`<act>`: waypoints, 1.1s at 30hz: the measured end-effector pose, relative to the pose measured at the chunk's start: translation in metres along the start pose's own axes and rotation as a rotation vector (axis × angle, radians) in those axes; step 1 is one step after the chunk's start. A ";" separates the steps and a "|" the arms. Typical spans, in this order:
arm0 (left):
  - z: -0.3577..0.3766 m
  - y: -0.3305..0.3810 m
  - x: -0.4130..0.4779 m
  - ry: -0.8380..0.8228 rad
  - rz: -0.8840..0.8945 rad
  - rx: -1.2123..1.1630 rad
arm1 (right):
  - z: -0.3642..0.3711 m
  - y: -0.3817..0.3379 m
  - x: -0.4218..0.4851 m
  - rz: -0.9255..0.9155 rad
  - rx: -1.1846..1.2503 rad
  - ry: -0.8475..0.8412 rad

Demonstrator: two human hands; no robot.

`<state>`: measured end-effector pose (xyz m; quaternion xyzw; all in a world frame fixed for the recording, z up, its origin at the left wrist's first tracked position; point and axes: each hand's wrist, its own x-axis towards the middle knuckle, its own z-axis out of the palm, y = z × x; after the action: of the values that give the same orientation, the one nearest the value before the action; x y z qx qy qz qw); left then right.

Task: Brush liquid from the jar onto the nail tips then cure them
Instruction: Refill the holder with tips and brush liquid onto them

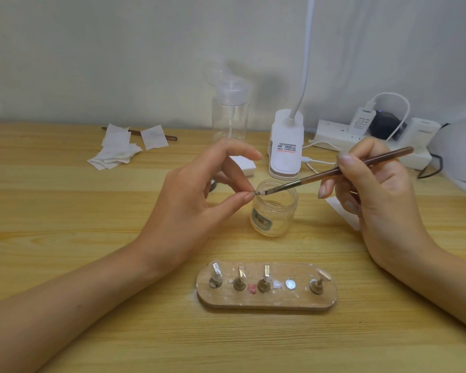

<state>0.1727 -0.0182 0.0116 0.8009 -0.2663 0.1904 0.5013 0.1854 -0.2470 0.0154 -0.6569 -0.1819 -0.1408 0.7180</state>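
We pinched a small nail tip (pixel 258 192) between the thumb and forefinger of our left hand (pixel 199 192), the other fingers spread loosely above it. The tip sat right over the near-left rim of the open jar (pixel 275 214), which stood on the wooden table (pixel 65 211) between our two hands. Our right hand (pixel 374 189) gripped a brown brush (pixel 334 170) like a pen, thumb and forefinger curled round the handle, and the bristles touched the nail tip.

Nearer to us lay a wooden holder (pixel 267 301) with rounded ends. Four little stands (pixel 215 277) stood on it, each carrying a nail tip, and a bare metal disc (pixel 290 284) showed between the third and fourth stands (the wood around them was smeared with pale and pink blobs).

Behind the jar stood a clear pump bottle (pixel 229 114) and the white clip base of a lamp (pixel 285 149). A power strip (pixel 331 135) with plugs lay along the wall to the right, and a pile of white wipes (pixel 116 149) lay at the far left. A rounded white device (pixel 460 149) showed partly at the right edge; we could not tell what it was.
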 end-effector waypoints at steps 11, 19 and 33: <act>0.000 0.000 0.000 -0.001 0.000 -0.005 | -0.001 0.001 0.001 0.004 -0.008 -0.006; 0.000 0.000 0.000 -0.001 -0.014 -0.015 | 0.000 -0.001 -0.001 -0.047 0.025 -0.011; 0.000 -0.001 0.000 0.001 -0.011 -0.015 | 0.003 -0.004 -0.002 -0.059 -0.017 -0.010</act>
<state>0.1733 -0.0179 0.0110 0.7985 -0.2632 0.1862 0.5083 0.1814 -0.2450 0.0181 -0.6581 -0.2036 -0.1599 0.7070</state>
